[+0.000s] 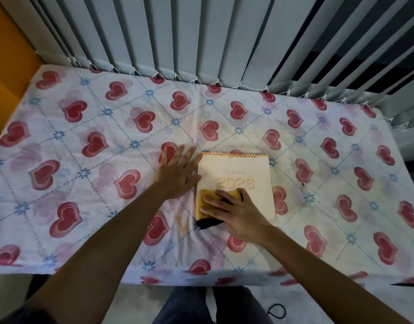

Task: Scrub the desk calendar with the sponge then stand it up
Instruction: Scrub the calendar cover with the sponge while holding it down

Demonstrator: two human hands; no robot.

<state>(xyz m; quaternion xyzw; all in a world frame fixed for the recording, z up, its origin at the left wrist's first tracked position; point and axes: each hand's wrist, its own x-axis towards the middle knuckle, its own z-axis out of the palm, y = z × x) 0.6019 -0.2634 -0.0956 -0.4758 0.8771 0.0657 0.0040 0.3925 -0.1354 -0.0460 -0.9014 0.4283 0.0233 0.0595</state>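
Observation:
A cream desk calendar with a spiral binding along its far edge lies flat on the table, its cover reading "Calendar 2023". A yellow sponge with a dark underside rests on the calendar's near left corner. My right hand presses down on top of the sponge, fingers spread over it. My left hand lies flat on the cloth just left of the calendar, fingers apart, with the fingertips touching its left edge.
The table wears a white cloth printed with red hearts and blue flowers. Grey vertical blinds hang right behind the far edge. An orange surface stands at the far left. The table's near edge runs just above my legs.

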